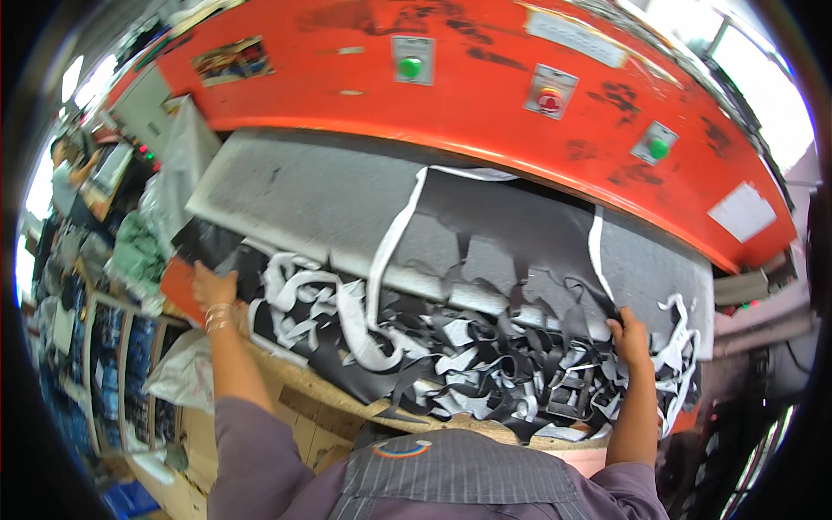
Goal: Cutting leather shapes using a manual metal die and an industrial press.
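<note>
My right hand (631, 335) is closed at the near right corner of a thin black sheet (511, 217), pinching its edge. The sheet has ragged cut-outs along its near side and white strips down both sides. It lies across the grey machine bed (312, 178), its far end under the red-orange machine front. Off to the left, my left hand (214, 290) rests by an orange panel (178, 290), thumb and fingers apart, close to a dark sheet piece (208, 243). Its fingertips are partly hard to make out.
A heap of black and white cut scraps (477, 355) fills the near side of the bed. Green buttons (410, 67) and a red button (549, 100) sit on the machine front (347, 95). Leftward are a white sack (186, 368), shelving (108, 364) and another person (74, 186).
</note>
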A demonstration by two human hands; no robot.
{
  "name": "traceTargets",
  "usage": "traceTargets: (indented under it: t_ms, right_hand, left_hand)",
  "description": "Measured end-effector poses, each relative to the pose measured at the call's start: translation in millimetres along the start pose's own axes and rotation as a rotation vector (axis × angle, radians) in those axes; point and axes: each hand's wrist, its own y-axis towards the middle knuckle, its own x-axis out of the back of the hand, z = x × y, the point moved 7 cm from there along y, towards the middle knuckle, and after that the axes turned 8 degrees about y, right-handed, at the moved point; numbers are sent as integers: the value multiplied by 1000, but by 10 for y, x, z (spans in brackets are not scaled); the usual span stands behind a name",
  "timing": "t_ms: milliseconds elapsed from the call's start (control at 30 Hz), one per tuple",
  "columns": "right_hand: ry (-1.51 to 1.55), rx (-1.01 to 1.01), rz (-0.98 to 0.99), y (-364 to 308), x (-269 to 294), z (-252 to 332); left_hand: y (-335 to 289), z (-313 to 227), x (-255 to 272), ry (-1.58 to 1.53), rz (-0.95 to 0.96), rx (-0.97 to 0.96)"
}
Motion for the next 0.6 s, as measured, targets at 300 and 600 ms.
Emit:
traceTargets:
  t_ms: [300, 600]
  right_hand:
    - [-140, 211, -201, -1008, 233, 418]
    - [128, 58, 76, -1329, -313, 561]
  left_hand:
    - [-2083, -2506, -182, -558, 460, -970]
    - [-2540, -2709, -219, -431, 537, -1137]
